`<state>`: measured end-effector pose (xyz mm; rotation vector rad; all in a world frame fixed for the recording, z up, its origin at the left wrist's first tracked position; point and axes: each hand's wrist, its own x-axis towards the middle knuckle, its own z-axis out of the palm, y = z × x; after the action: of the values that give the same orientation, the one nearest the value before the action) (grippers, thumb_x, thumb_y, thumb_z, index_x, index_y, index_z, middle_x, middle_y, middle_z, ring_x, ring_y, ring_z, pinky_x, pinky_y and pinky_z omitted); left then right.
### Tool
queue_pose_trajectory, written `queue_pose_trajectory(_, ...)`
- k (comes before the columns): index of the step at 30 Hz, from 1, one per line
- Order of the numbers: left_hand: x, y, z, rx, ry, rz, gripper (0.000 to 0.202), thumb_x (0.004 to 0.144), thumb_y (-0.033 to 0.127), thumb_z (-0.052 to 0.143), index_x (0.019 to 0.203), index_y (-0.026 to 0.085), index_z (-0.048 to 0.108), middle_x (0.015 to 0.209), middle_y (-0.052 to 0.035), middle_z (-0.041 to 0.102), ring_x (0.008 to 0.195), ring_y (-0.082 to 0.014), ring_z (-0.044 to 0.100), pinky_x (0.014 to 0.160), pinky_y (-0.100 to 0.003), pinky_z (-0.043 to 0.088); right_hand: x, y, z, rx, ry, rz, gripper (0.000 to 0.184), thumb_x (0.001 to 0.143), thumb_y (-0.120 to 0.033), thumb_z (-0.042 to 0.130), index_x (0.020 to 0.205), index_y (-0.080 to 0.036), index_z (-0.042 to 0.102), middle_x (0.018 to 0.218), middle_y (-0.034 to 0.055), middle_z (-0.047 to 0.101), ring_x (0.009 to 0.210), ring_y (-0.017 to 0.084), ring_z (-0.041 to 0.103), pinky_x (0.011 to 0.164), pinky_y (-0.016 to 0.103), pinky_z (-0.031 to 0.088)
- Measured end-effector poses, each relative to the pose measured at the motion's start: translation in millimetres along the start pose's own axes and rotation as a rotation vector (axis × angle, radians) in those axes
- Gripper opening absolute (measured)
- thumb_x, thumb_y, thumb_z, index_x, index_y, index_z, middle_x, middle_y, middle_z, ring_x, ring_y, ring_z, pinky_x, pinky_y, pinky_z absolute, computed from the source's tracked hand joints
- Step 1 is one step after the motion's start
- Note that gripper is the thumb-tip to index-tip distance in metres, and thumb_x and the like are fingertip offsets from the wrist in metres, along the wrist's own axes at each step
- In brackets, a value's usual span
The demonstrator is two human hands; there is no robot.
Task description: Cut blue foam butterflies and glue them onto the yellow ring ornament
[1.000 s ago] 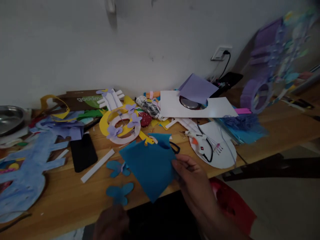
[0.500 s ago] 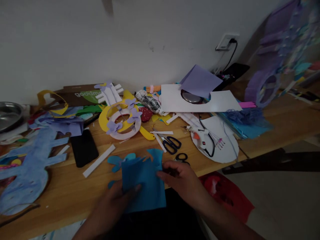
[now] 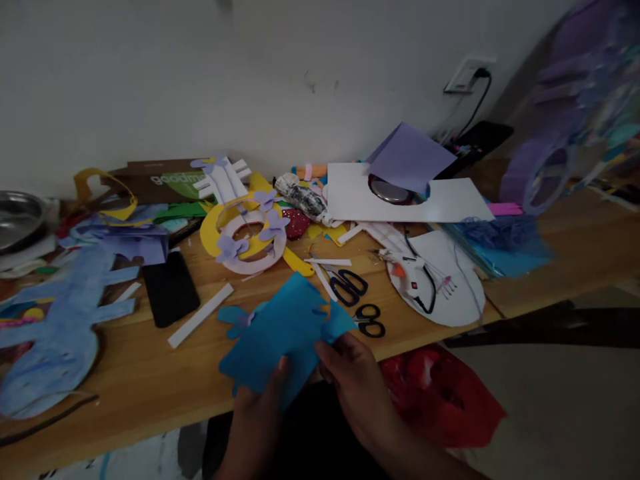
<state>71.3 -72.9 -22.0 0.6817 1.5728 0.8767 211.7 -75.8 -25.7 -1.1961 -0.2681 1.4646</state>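
Observation:
A sheet of blue paper [image 3: 280, 327] with a cut, ragged edge is held over the table's front edge. My left hand [image 3: 263, 407] grips its lower side, thumb on top. Pinched at the sheet's right side, near the cut part, are the fingers of my right hand [image 3: 350, 373]. Behind the sheet, a blue paper flower [image 3: 233, 320] lies partly hidden on the wood. Two pairs of scissors rest beyond my right hand: the larger scissors [image 3: 349, 287] and the smaller scissors [image 3: 370, 320], its blades partly covered.
A black phone [image 3: 170, 290] and a white paper strip [image 3: 200, 315] lie to the left. A glue gun [image 3: 413, 277] sits on a white disc [image 3: 457, 293] at the right. Behind are yellow rings [image 3: 213, 233] and a white board [image 3: 350, 193]. A red bag [image 3: 450, 400] hangs below the edge.
The blue sheet has been turned clockwise and tilted, its top now leaning right. Both hands still hold it. The smaller scissors show more, and the view has shifted slightly.

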Motion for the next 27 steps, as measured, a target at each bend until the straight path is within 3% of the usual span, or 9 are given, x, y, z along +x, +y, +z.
queue_pose_trajectory(3,-3.5,-8.5,-2.4,-0.055,-0.244,-0.109,0.054,0.073,0.059,0.079,0.108,0.019,0.073,0.104,-0.0127,0.079,0.096,-0.0315,0.075,0.088,-0.043,0.059,-10.7,0.2,-13.2,-0.034,0.079,-0.027,0.034,0.065,-0.040,0.090,0.078,-0.018,0.068,0.064,-0.0030,0.060,0.056,0.009,0.048,0.055,0.023,0.040)
queue_pose_trajectory(7,-10.6,-12.6,3.7,-0.048,-0.539,-0.074,0.040,0.072,0.055,0.081,0.084,0.018,0.077,0.077,-0.0099,0.079,0.072,-0.0254,0.074,0.073,-0.036,0.059,-28.4,-5.3,-33.0,-0.207,0.083,-0.002,0.035,0.069,-0.049,0.085,0.074,-0.019,0.068,0.058,-0.0026,0.056,0.053,0.011,0.046,0.053,0.024,0.042)
queue_pose_trajectory(9,-10.9,-11.3,6.0,-0.054,-0.524,-0.039,0.039,0.080,0.056,0.073,0.070,0.018,0.075,0.069,-0.0083,0.077,0.064,-0.0206,0.071,0.067,-0.030,0.056,-28.5,-15.6,-48.8,-0.476,-0.036,-0.031,0.035,0.079,-0.053,0.076,0.070,-0.019,0.069,0.058,0.0006,0.060,0.055,0.014,0.053,0.056,0.027,0.047)
queue_pose_trajectory(11,-7.7,-9.1,5.6,-0.070,-0.484,-0.029,0.046,0.086,0.056,0.066,0.061,0.018,0.072,0.063,-0.0078,0.074,0.058,-0.0173,0.067,0.062,-0.026,0.053,-17.8,-31.5,-70.3,-0.834,-0.183,-0.217,0.032,0.089,-0.050,0.065,0.081,-0.021,0.076,0.077,0.0069,0.073,0.072,0.021,0.065,0.068,0.033,0.053)
queue_pose_trajectory(14,0.6,-5.1,1.9,-0.066,-0.403,-0.030,0.051,0.086,0.057,0.065,0.053,0.018,0.070,0.055,-0.0081,0.070,0.052,-0.0155,0.063,0.057,-0.024,0.049,12.5,-55.1,-108.0,-1.379,-0.120,-0.715,0.032,0.095,-0.038,0.056,0.119,-0.024,0.073,0.126,0.0118,0.069,0.113,0.031,0.061,0.100,0.050,0.048)
queue_pose_trajectory(16,5.4,-1.4,0.3,-0.083,-0.368,-0.041,0.050,0.083,0.058,0.068,0.053,0.017,0.070,0.054,-0.0088,0.069,0.048,-0.0156,0.061,0.053,-0.025,0.048,31.3,-62.7,-129.0,-1.625,-0.179,-0.790,0.033,0.098,-0.032,0.053,0.126,-0.023,0.069,0.128,0.0121,0.068,0.115,0.031,0.062,0.101,0.051,0.048)
queue_pose_trajectory(19,7.9,6.0,1.6,-0.128,-0.335,-0.046,0.047,0.078,0.057,0.072,0.056,0.016,0.071,0.054,-0.0095,0.070,0.046,-0.0155,0.059,0.052,-0.025,0.048,44.6,-62.5,-142.3,-1.813,-0.234,-0.788,0.035,0.100,-0.029,0.051,0.131,-0.020,0.064,0.127,0.0135,0.067,0.112,0.028,0.064,0.099,0.048,0.053)
queue_pose_trajectory(23,6.9,15.2,7.7,-0.164,-0.251,-0.007,0.043,0.075,0.049,0.076,0.050,0.017,0.066,0.051,-0.0055,0.066,0.045,-0.0119,0.056,0.051,-0.022,0.045,40.6,-66.1,-133.3,-1.932,-0.246,-0.663,0.029,0.100,-0.027,0.048,0.118,-0.020,0.069,0.113,0.0134,0.070,0.096,0.027,0.069,0.088,0.045,0.057)
queue_pose_trajectory(27,11.0,19.8,16.7,-0.222,-0.194,0.030,0.052,0.072,0.049,0.078,0.038,0.017,0.055,0.038,0.0002,0.051,0.039,-0.0064,0.044,0.044,-0.018,0.038,20.8,-75.7,-132.6,-1.729,-0.175,-0.509,0.026,0.095,-0.029,0.053,0.115,-0.020,0.066,0.109,0.0119,0.070,0.092,0.026,0.069,0.085,0.043,0.055)
